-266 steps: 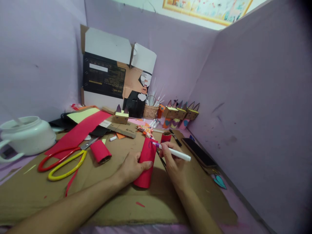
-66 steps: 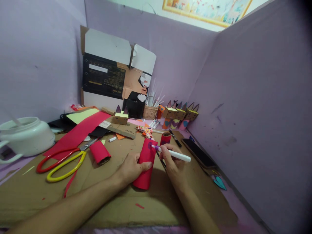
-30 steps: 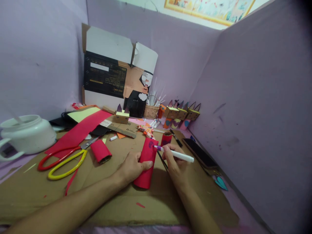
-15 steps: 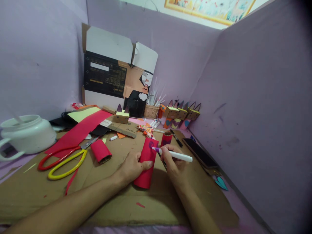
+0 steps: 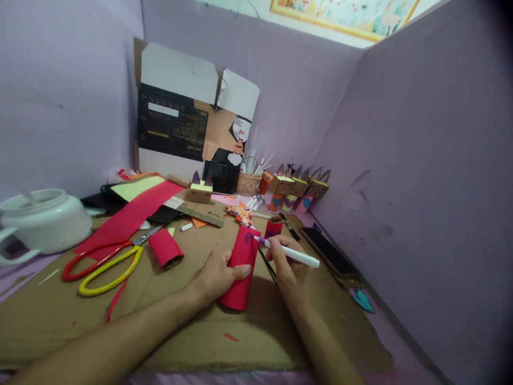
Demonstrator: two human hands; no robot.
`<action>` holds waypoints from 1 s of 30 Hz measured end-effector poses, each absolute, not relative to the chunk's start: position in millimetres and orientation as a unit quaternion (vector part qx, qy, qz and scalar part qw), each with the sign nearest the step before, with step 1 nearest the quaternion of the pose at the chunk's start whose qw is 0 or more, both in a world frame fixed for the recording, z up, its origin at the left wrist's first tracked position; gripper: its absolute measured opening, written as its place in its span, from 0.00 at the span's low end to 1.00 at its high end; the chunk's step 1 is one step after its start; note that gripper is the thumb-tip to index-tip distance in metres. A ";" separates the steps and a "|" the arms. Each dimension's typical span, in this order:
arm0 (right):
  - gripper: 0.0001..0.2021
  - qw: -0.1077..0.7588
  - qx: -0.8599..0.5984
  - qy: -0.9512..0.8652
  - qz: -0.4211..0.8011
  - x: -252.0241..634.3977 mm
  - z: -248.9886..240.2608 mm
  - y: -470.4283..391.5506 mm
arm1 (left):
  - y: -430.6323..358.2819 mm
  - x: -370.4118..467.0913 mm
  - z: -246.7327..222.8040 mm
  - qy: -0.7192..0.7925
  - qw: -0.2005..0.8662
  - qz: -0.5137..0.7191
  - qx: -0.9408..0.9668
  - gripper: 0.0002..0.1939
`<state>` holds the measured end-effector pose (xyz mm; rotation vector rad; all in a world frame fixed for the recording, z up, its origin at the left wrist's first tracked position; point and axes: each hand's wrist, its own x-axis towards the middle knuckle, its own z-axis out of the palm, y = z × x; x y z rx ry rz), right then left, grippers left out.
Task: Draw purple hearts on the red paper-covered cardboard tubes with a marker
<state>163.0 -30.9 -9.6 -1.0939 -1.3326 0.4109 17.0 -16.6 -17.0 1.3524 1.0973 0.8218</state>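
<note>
- From where I stand, the left hand (image 5: 216, 275) is closed round a long red tube (image 5: 235, 295), low in the middle of the frame, its thumb across the front. That grip seems meant to stop the tube rolling, and it leaves the upper part free.
- The right hand (image 5: 289, 267), just right of centre, grips a white marker (image 5: 298, 256) like a pen. Its purple tip is at the tube's upper end, beside a purple mark (image 5: 249, 238); I can't tell if it is touching.
- The tube leans with its top away from the person, probably so that the marked face is easy to see and reach.
- Under it all lies a brown cardboard sheet (image 5: 180, 342), perhaps to protect the surface beneath.
- The scissors (image 5: 138, 250) lie at centre left, handles towards the person, beside a short red tube (image 5: 163, 247) on its side. A second short tube (image 5: 273, 229) stands upright behind the right hand.
- As for containers, a small woven basket (image 5: 248, 185), above centre, holds a bunch of white sticks or pens.
- The white pot (image 5: 56, 224) at the left edge has a stick-like thing (image 5: 29, 197) in it; whatever else is inside is hidden.
</note>
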 end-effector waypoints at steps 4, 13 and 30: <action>0.09 0.628 -0.476 -0.590 0.175 164.3 -13.0 -28.9 | -17.8 17.3 -17.2 0.464 0.574 0.360 0.571 0.12; 0.10 0.622 -0.470 -0.596 0.191 161.5 -12.6 -29.9 | -16.8 17.5 -17.9 0.458 0.576 0.360 0.573 0.12; 0.09 0.634 -0.479 -0.585 0.164 163.0 -10.1 -30.7 | -17.8 17.8 -15.6 0.459 0.587 0.360 0.562 0.13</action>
